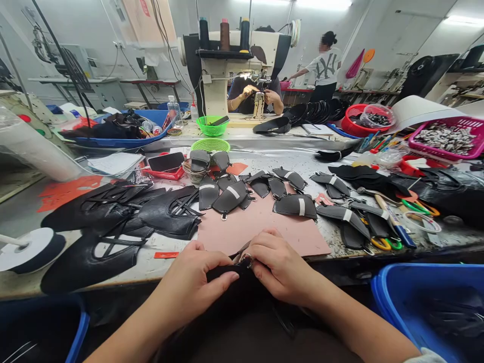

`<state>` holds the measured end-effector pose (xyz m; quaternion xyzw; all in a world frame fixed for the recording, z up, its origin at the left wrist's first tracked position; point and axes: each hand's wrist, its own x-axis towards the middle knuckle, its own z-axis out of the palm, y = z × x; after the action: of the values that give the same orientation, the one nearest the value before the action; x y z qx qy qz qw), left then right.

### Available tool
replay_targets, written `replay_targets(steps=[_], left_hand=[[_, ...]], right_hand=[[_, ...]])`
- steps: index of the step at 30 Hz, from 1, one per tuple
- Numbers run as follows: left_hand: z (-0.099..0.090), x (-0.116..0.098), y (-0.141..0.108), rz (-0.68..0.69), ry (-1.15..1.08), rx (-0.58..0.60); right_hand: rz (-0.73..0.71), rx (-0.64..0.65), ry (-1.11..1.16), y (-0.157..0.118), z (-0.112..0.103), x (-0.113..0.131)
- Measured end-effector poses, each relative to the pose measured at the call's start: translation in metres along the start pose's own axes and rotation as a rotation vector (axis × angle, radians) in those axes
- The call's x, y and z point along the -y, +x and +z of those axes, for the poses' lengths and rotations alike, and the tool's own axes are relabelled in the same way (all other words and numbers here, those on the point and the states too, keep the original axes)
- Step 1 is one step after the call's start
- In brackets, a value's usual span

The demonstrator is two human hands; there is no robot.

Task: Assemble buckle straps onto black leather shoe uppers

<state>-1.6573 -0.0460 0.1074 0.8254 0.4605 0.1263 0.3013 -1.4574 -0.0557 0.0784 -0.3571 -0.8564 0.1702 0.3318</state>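
Note:
My left hand (202, 277) pinches a dark leather piece (219, 271) between thumb and fingers, at the front edge of the table. My right hand (278, 264) closes on the same piece from the other side, its fingertips at a small shiny metal fitting (247, 259). Most of the piece is hidden by my fingers and blends into the dark clothing below. Just beyond my hands lies a pinkish board (260, 227). Several dark padded pieces with white strips (295, 205) and small metal clips rest on and around it.
Black leather cutouts (166, 212) and a ribbon spool (28, 252) lie left. On the right are scissors (381, 244) and a blue-handled tool (403, 234). Blue bins (389, 292) flank me. Across the table, a person works at a sewing machine (234, 65); another person (321, 65) stands behind.

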Motion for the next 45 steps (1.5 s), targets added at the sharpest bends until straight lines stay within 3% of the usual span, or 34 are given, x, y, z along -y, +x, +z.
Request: replay_targets(steps=[13,20,22,24,27,30,33,38,43,45], left_hand=[[-0.004,0.000,0.010,0.031,-0.060,0.153],[0.000,-0.002,0.017,0.068,-0.109,0.125],[0.004,-0.001,0.018,0.055,-0.123,0.089],[0.011,0.001,0.018,0.023,-0.148,0.016],[0.026,0.007,0.014,-0.040,-0.216,-0.131],[0.043,0.013,0.009,-0.098,-0.354,-0.244],[0.057,0.016,0.008,-0.106,-0.462,-0.287],[0.071,0.018,0.012,0.055,-0.462,-0.429],[0.080,0.019,0.011,0.138,-0.466,-0.512],[0.083,0.020,0.011,0.148,-0.469,-0.509]], right_hand=[[-0.076,0.022,-0.085,0.001,-0.004,0.001],[-0.120,0.110,-0.165,0.007,-0.007,-0.003],[-0.143,0.105,-0.179,0.009,-0.006,-0.006],[-0.139,0.011,-0.193,0.008,-0.005,-0.007],[-0.006,-0.133,-0.122,0.000,-0.001,-0.007],[0.224,-0.026,-0.032,-0.013,0.005,-0.006],[0.352,0.053,-0.022,-0.022,0.009,-0.006],[0.365,0.064,0.071,-0.027,0.009,-0.005],[0.344,0.001,-0.048,-0.029,0.010,-0.006],[0.349,0.043,-0.080,-0.029,0.009,-0.008]])
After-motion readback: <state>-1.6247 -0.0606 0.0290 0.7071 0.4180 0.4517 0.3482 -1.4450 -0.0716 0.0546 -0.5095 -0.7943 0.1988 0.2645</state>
